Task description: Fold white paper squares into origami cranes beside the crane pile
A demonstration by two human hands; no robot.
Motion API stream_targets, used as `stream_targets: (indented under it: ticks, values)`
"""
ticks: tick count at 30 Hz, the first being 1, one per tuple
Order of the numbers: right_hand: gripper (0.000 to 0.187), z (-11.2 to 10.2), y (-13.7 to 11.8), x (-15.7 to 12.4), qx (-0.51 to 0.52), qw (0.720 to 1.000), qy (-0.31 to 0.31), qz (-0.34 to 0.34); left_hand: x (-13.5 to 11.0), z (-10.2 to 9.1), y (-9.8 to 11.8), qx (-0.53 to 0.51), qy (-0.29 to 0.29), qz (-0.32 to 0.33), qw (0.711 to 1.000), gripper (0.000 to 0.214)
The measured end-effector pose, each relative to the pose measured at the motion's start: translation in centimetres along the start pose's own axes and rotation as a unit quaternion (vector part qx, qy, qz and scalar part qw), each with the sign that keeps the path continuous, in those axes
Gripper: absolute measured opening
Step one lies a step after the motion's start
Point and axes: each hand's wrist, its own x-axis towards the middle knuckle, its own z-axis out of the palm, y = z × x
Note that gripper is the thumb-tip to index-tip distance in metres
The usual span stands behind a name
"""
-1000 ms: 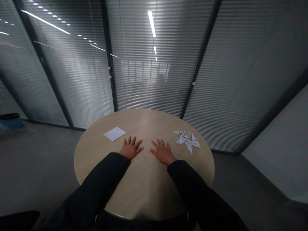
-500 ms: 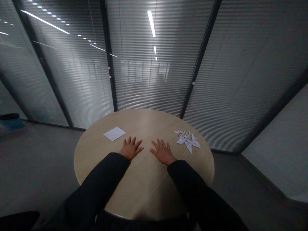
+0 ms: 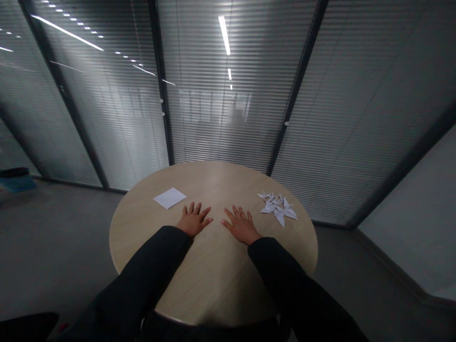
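Pale wooden round table (image 3: 213,183) bears the open left hand (image 3: 194,219) and open right hand (image 3: 241,225), fingers spread flat near its middle; white paper square (image 3: 169,198) lies toward its far left; what seem to be origami cranes (image 3: 278,207) cluster near its right edge.

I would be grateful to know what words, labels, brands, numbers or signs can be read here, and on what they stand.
None: the white paper square, the folded paper cranes and the round wooden table show no marks; the shapes behind the blinds are too blurred to read.
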Motion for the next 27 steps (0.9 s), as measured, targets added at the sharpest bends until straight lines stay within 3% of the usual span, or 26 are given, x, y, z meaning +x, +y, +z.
stream_targets:
  ticks: [27]
  values:
    - [0.064, 0.37, 0.22, 0.15, 0.0, 1.0, 0.011, -0.006, -0.05, 0.01, -0.07, 0.004, 0.008, 0.0, 1.0, 0.061]
